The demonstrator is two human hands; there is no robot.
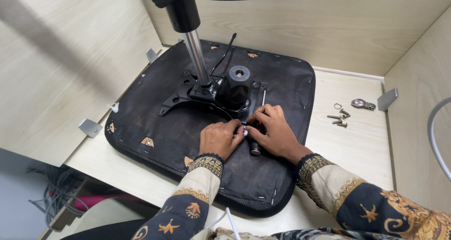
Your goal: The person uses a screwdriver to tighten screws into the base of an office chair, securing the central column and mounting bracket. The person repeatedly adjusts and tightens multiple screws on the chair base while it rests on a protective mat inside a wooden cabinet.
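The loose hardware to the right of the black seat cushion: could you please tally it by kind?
Small silver metal screws: 4
Thin silver metal ring: 1
Flat silver oval metal piece: 1
Total: 6

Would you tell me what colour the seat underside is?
Black fabric on the seat underside, seen best in the head view.

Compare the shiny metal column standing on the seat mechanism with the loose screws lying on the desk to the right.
The metal column rises tilted from the black mechanism plate; the loose screws lie flat on the desk. The column is long and thick, one piece; the screws are short, thin and several. The column is fixed in place, the screws lie apart from the seat base. Both are bare silver metal.
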